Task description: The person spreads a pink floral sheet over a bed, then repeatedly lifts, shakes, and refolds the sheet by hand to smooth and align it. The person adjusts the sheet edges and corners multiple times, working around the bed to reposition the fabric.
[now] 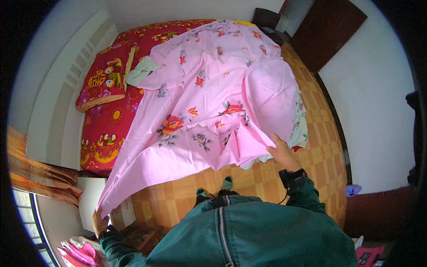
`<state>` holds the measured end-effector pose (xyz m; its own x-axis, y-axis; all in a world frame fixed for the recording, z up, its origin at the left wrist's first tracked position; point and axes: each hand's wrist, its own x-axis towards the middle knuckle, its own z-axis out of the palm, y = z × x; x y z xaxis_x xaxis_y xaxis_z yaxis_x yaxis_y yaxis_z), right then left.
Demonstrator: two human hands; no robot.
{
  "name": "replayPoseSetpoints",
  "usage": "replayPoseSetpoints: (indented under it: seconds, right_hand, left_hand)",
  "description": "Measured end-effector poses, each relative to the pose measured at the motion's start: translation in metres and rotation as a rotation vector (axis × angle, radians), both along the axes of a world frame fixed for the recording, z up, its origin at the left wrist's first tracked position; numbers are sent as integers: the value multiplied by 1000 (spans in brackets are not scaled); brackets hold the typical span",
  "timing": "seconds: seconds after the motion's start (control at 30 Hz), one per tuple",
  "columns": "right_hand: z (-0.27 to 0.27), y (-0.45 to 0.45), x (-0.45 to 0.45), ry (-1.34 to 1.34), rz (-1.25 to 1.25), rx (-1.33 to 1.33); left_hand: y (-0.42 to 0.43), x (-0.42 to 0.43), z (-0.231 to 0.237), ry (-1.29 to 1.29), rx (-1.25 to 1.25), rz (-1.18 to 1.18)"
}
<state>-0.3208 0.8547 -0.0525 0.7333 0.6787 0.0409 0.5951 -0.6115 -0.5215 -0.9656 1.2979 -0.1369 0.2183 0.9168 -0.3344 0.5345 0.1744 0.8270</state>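
Note:
A large pink floral bed sheet [186,110] is spread loosely over the bed, rumpled, with part of it folded back at the right. My left hand [100,222] grips one corner at the lower left, pulling that side into a taut strip beside the bed. At the bed's near right, my right hand [282,153] pinches the sheet's edge. Under the sheet at the right, a white floral cloth [300,120] shows along the bed's side. A red patterned bedcover [110,133] is exposed on the left part of the bed.
A red pillow [106,76] lies near the pale headboard [56,100], with a light green cloth [142,70] beside it. The white nightstand [91,200] stands below an orange curtain [43,170]. Pink fabric [81,253] is piled at lower left. Parquet floor [317,160] borders the bed.

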Motion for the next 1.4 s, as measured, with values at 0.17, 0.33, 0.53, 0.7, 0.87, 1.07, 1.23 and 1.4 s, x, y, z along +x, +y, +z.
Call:
replayPoseSetpoints:
  seconds: [0.17,0.33,0.53,0.7,0.87,1.07,1.23,1.4]
  right_hand:
    - [-2,-54,23,79,-153,-113]
    - [18,-107,27,-22,-516,569]
    - [63,-192,47,233,-876,1271]
    - [81,-290,46,166,-1044,1448]
    - [66,-389,44,118,-1101,1521]
    - [9,-502,48,187,-1111,1563]
    - [-34,-566,35,254,-1130,1543]
    - [-40,-593,37,246,-1380,1322]
  left_hand:
    - [-14,27,-42,-842,-321,345]
    - [-8,77,-74,-892,-422,510]
    - [-9,128,-86,-974,-317,486]
    - [-48,144,-84,-693,28,231]
    - [-110,164,-82,-765,-226,452]
    - [-218,188,-48,-635,-401,322]
    - [-294,201,-29,-234,-513,213]
    - [-332,197,-20,-34,-470,124]
